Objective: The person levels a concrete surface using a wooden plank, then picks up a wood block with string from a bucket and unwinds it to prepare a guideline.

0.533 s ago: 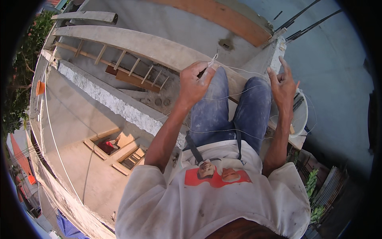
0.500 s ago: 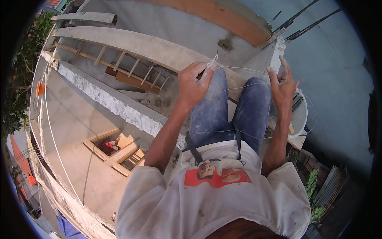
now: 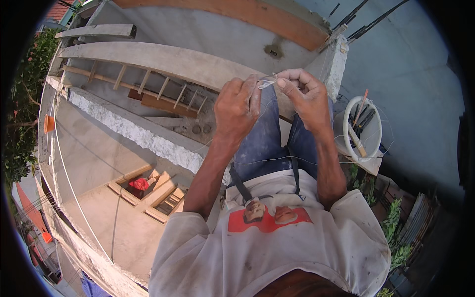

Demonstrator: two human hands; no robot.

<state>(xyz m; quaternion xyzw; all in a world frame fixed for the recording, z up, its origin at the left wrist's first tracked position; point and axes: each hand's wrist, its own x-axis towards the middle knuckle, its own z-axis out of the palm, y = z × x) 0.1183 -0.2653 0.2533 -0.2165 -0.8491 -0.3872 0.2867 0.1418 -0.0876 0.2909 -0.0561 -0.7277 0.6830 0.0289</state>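
Observation:
Above my knees, a thin white string (image 3: 266,83) is bunched in small loops between my hands. My left hand (image 3: 239,105) pinches one side of the loops, with its fingers curled. From the other side my right hand (image 3: 306,96) grips the string between thumb and forefinger. A loose length of the same string trails down across my lap and off to the right, beside the bucket. Both hands are close together, their fingertips only a small gap apart.
A white bucket (image 3: 379,129) holding tools stands to my right on a board (image 3: 371,164). Long planks (image 3: 163,53) span the gap ahead, with a wooden ladder (image 3: 140,88) below. A person in red (image 3: 140,184) shows through a framed opening far below left. Rebar (image 3: 378,21) juts out at upper right.
My right hand has come left from beside the bucket to meet my left hand and now pinches the string. The bucket and its tools show more fully.

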